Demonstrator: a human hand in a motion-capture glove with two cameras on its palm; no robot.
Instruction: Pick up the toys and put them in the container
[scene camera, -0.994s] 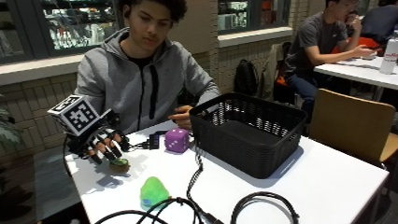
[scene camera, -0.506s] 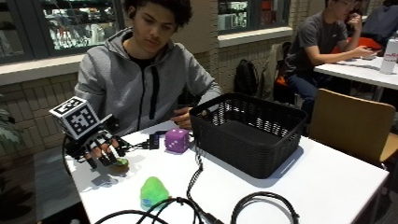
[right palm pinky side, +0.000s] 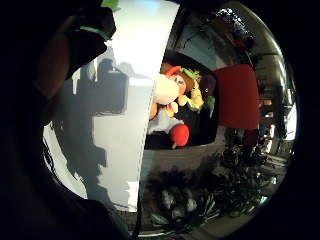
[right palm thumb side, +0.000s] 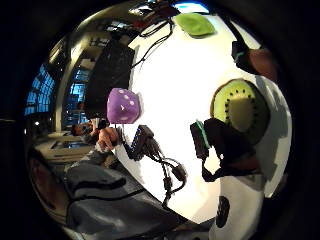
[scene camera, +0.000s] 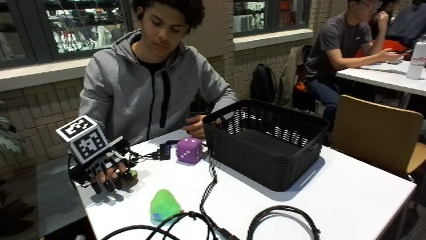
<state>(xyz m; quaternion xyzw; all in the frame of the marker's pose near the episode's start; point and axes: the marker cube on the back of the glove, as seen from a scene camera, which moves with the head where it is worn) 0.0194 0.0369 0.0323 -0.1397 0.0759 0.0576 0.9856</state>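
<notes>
My gloved right hand (scene camera: 106, 170) sits low over the white surface (scene camera: 346, 195), well to the side of the black basket (scene camera: 266, 142), with the fingers curled down around the kiwi toy (scene camera: 131, 176); the grip is grasping that toy, which is at or just above the surface, and I cannot tell if it touches. In the thumb-side palm view the kiwi toy (right palm thumb side: 241, 106) shows its cut green face with dark seeds, close to the palm, fingers (right palm thumb side: 222, 142) at its edge. The purple die (scene camera: 189, 150) lies on the surface just beside the basket, on the side toward my hand. The green toy (scene camera: 164, 205) lies on the surface farther from the basket, near black cables (scene camera: 200, 220). My bare left hand (scene camera: 195, 126) rests by the basket's rim. Basket interior appears dark; contents cannot be told.
</notes>
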